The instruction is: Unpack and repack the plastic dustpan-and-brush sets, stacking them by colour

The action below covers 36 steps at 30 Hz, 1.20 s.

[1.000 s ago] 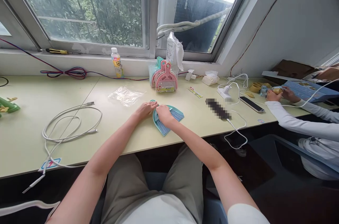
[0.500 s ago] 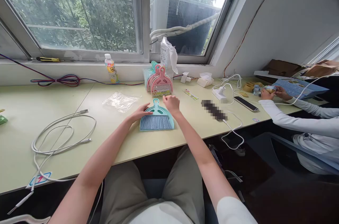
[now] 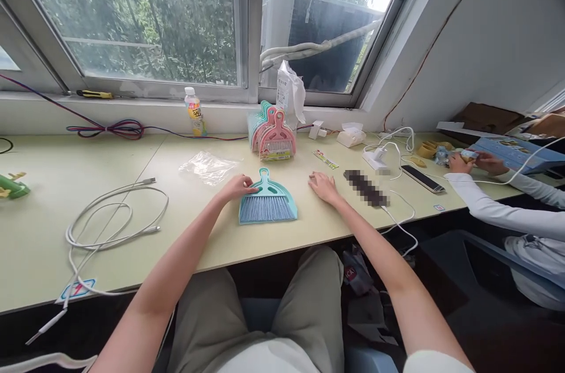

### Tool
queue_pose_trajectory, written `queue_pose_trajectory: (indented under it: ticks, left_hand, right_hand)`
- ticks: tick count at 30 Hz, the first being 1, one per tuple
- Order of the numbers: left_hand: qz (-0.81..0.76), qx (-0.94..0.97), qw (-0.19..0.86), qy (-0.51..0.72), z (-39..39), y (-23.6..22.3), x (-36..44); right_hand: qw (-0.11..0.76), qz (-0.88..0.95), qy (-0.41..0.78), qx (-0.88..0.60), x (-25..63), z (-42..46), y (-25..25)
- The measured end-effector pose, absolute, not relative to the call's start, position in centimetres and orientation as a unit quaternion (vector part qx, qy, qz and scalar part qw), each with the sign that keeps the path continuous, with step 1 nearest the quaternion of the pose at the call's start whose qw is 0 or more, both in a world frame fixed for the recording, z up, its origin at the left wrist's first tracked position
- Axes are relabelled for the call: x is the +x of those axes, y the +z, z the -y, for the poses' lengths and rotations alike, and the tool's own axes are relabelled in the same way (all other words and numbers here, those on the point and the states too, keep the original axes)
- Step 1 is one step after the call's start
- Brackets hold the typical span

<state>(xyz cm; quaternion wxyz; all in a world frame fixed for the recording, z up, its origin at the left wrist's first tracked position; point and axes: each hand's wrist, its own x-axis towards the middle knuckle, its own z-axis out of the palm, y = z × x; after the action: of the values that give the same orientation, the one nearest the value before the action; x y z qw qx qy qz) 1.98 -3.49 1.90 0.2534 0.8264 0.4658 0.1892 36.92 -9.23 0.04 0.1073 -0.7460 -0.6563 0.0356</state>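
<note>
A turquoise mini dustpan with a blue-bristled brush nested in it lies on the table before me, handle pointing toward the window. My left hand grips its left edge, the thumb on top and part of the fingers hidden. To its right, my right hand rests on the tabletop with fingers spread, holding nothing and apart from the dustpan. Behind stand several pink and turquoise dustpan sets in a row. A printed label strip lies beyond my right hand.
Left of me are a clear plastic bag and a coiled white cable. A bottle stands by the window. To the right lie a phone, a power strip and a tissue pack. A co-worker's hands handle something small.
My right hand has moved right, away from the dustpan's handle, and its fingers have spread onto the table. My left hand stays at the dustpan's left edge. The view has shifted slightly.
</note>
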Motion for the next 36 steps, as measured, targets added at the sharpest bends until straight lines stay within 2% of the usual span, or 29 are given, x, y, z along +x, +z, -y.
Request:
queue_pose_trajectory:
  ticks: [5, 9, 13, 17, 23, 25, 28, 31, 35, 36]
  left_hand:
    - [-0.497, 0.764, 0.326, 0.253, 2.8, 1.8, 1.4]
    - [-0.487, 0.653, 0.440, 0.377, 3.1, 2.1, 0.6]
    - [-0.470, 0.547, 0.536, 0.438, 3.1, 2.3, 0.0]
    - [-0.450, 0.529, 0.583, 0.422, 2.3, 1.8, -0.2]
    - [-0.460, 0.570, 0.553, 0.396, 1.8, 0.5, -0.1]
    - [-0.449, 0.579, 0.547, 0.405, 1.9, 0.4, 0.0]
    - [-0.457, 0.574, 0.528, 0.427, 2.1, 0.3, 0.3]
    - [-0.477, 0.545, 0.526, 0.446, 2.3, 0.3, 0.4]
    - [-0.475, 0.511, 0.558, 0.449, 2.0, 0.2, 0.0]
    - [-0.477, 0.504, 0.562, 0.449, 1.9, 0.1, -0.1]
  right_hand:
    - [0.132, 0.620, -0.041, -0.773, 39.5, 7.5, 1.7]
    - [0.121, 0.545, 0.039, -0.829, 40.2, 3.8, 2.4]
    - [0.160, 0.565, 0.088, -0.805, 39.3, 4.0, 1.3]
    - [0.163, 0.702, 0.122, -0.682, 37.6, 10.6, 0.2]
    - [0.130, 0.847, 0.094, -0.506, 33.9, 25.5, -0.9]
    - [0.166, 0.873, 0.052, -0.456, 33.0, 28.4, -1.9]
    - [0.264, 0.866, -0.018, -0.424, 32.3, 30.0, -2.7]
    - [0.308, 0.854, 0.010, -0.418, 31.9, 28.8, -0.8]
    - [0.224, 0.887, 0.200, -0.351, 30.3, 24.0, 6.3]
    - [0.238, 0.888, 0.203, -0.338, 29.5, 22.3, 8.2]
